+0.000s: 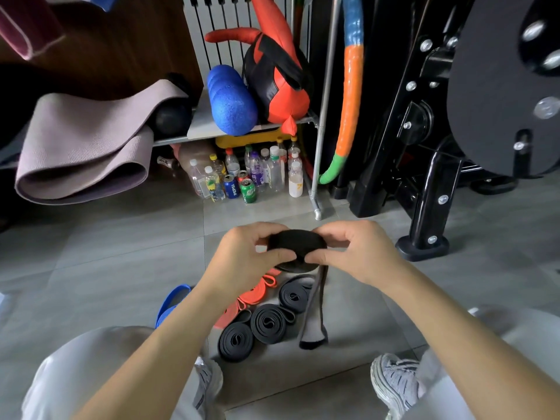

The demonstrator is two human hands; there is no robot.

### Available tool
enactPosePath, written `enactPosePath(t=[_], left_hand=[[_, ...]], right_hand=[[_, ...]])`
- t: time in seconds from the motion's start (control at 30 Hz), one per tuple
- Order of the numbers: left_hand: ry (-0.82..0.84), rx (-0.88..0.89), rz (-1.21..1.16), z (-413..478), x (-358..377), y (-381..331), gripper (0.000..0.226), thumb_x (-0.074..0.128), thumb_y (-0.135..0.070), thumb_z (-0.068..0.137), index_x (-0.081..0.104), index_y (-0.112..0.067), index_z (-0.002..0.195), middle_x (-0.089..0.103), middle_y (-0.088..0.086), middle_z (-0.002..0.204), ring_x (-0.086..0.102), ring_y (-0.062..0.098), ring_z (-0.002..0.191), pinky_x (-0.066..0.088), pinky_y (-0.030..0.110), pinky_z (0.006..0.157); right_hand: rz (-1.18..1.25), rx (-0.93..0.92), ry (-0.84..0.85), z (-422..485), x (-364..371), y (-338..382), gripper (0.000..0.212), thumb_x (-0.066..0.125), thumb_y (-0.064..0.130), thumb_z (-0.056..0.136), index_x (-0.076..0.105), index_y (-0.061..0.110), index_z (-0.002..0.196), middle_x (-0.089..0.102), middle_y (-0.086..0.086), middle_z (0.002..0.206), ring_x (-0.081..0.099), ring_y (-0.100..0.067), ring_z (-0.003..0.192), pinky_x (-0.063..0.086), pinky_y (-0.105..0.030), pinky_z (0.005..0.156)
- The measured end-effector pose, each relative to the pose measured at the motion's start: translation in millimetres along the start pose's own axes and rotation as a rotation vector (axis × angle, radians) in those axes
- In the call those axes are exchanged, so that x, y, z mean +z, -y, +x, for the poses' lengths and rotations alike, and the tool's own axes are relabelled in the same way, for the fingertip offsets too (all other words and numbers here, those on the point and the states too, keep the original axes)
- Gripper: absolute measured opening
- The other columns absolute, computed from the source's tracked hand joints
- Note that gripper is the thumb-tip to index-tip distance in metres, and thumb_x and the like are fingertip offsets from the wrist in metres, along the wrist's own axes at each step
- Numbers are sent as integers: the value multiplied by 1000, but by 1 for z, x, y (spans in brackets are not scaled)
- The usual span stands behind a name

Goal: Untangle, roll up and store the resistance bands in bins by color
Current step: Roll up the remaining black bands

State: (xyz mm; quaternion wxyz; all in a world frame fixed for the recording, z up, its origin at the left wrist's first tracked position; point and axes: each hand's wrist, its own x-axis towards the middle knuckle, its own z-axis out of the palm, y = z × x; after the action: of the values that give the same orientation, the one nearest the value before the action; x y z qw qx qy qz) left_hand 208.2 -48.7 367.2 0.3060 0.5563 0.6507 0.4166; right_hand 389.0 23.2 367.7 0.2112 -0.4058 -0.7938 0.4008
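My left hand (pixel 248 256) and my right hand (pixel 357 253) both pinch a black fabric band roll (pixel 298 245) held above the floor. Its loose tail (pixel 315 310) hangs down, grey on the inside, and its end reaches the tiles. Below lie three rolled black rubber bands (pixel 268 322) in a diagonal row. An orange band (pixel 251 295) lies loose and tangled to their left, partly behind my left arm. A blue band (pixel 172 301) peeks out left of that arm.
Bottles and cans (pixel 245 177) stand under a metal shelf (pixel 212 128) holding a blue foam roller (pixel 230 101) and a red bag. A folded mat (pixel 85 147) hangs at left. A black machine frame (pixel 424 207) stands at right. My knees and shoes frame the bottom.
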Motion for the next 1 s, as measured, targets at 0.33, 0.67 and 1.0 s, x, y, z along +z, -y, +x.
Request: enactPosePath(t=[0.33,0.67,1.0], left_hand=[[-94,-71,-841,-1,-3,-14,27,56,-5,77,62,-8,103,73,-1,81,70,14,71,55,23,55],[-149,93,143,7,6,4,53,75,-17,77,50,-28,122,52,-17,116,49,6,111,41,21,92],[158,136,531,-1,11,16,35,66,-21,83,61,-29,117,63,-7,106,58,16,98,45,28,81]], right_hand=[[320,-49,-121,3,-1,3,32,77,6,72,68,33,86,72,20,81,69,-1,82,51,-15,77],[140,41,-109,8,5,-8,23,79,10,73,70,24,89,74,5,85,70,-10,79,56,-27,78],[-230,-32,16,2,22,-16,21,77,24,74,73,26,94,70,4,84,63,-17,83,51,-41,76]])
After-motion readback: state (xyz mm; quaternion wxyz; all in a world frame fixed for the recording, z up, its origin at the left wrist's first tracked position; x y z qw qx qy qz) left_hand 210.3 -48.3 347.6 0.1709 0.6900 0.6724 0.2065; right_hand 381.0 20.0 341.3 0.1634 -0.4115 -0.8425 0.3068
